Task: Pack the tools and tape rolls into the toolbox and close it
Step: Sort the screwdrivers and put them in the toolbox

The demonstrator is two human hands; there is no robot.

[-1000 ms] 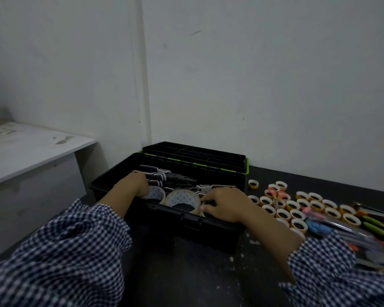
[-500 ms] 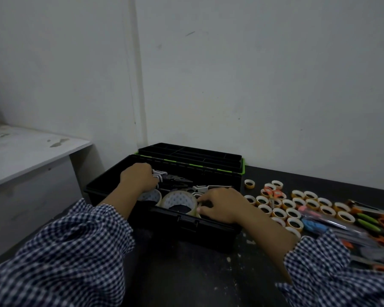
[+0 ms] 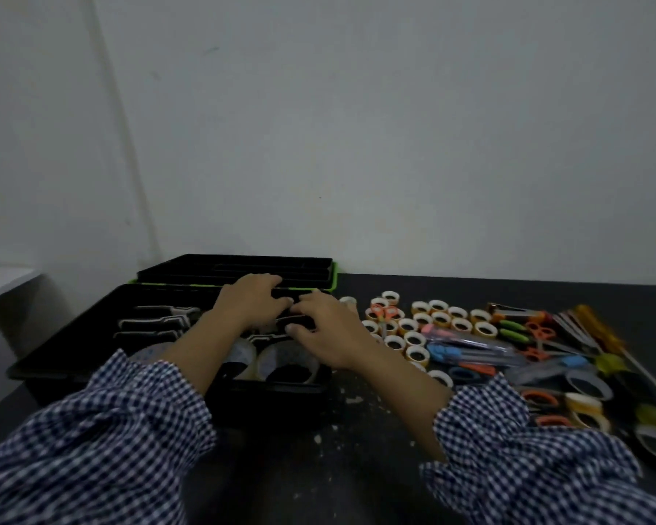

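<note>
The black toolbox (image 3: 54, 373) stands open on the dark table, its green-trimmed lid (image 3: 235, 269) lying back against the wall. Inside are black-and-white handled pliers (image 3: 156, 320) at the left and clear tape rolls (image 3: 288, 359) along the front wall. Both hands are over the back right of the box. My left hand (image 3: 247, 303) curls its fingers over a black tool (image 3: 292, 320) near the rear wall. My right hand (image 3: 328, 329) pinches the same dark tool from the right. What kind of tool it is stays hidden in the dark.
Right of the box lie several small tape rolls (image 3: 413, 329), orange scissors (image 3: 382, 312), a blue cutter (image 3: 447, 351), a screwdriver (image 3: 599, 329) and larger tape rolls (image 3: 587, 384). A white desk (image 3: 1, 280) stands at the far left. White crumbs dot the table in front.
Both hands left the tape rolls at the front of the box and moved to its back, where they came together on a dark tool. The view swung right.
</note>
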